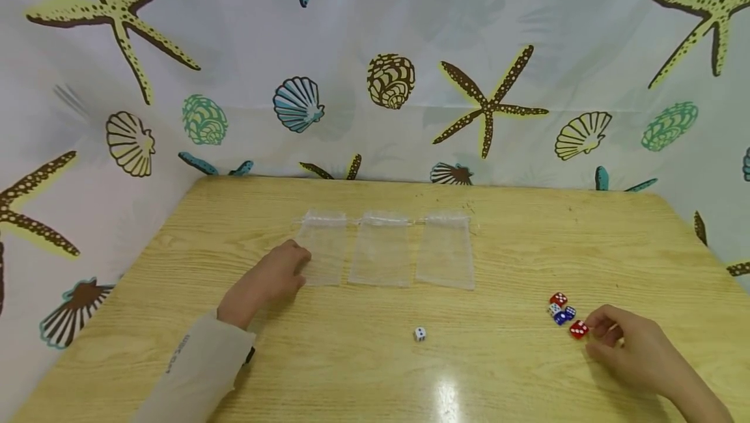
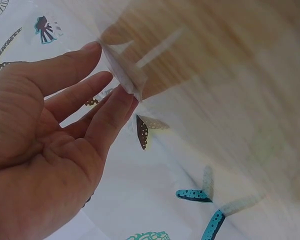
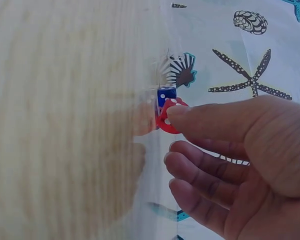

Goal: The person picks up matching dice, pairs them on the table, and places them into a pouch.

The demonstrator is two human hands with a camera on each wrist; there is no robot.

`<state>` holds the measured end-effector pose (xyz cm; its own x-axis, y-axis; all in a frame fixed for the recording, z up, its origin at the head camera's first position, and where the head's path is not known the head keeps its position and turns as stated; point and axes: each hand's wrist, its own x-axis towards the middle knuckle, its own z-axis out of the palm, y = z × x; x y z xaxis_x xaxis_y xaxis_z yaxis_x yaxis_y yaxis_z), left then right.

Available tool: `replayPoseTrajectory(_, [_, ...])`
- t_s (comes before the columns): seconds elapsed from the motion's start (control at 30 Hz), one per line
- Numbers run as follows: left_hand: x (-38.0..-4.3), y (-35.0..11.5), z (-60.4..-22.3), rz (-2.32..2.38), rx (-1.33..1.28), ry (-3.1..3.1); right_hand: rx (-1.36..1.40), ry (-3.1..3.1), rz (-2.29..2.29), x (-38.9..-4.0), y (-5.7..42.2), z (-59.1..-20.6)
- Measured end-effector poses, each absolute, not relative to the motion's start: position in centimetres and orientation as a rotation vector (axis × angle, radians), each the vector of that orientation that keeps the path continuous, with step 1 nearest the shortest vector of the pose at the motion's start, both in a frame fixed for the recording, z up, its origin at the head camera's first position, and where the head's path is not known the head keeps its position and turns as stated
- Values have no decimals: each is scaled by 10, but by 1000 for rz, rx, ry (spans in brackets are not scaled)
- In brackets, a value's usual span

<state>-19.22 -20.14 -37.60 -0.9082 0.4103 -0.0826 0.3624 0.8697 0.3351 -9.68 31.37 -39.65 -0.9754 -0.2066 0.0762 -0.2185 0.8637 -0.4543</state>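
Note:
My left hand (image 1: 284, 270) lies over the left edge of the leftmost sheer white drawstring bag (image 1: 325, 254). Its thumb and fingertips, apart from each other, touch that bag's edge in the left wrist view. On the right, my right hand (image 1: 635, 348) is beside a red die (image 1: 579, 329), fingertips right at its near side. In the right wrist view the thumb tip overlaps the red die (image 3: 171, 117), and a blue die (image 3: 166, 95) shows behind it. Close by are another red die (image 1: 558, 299), a white die (image 1: 554, 310) and two blue dice (image 1: 560, 317).
Two more sheer bags, a middle one (image 1: 381, 254) and a right one (image 1: 445, 254), lie flat in the row. A lone white die (image 1: 420, 334) sits nearer the front of the wooden table (image 1: 328, 358). A shell-patterned cloth (image 1: 351, 19) hangs behind.

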Motion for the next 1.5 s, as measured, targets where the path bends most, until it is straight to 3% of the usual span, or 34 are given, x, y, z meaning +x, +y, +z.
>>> replayPoseTrajectory(1.5, [-196, -201, -379, 453, 625, 2879, 437, -2987, 719, -130, 287, -391])
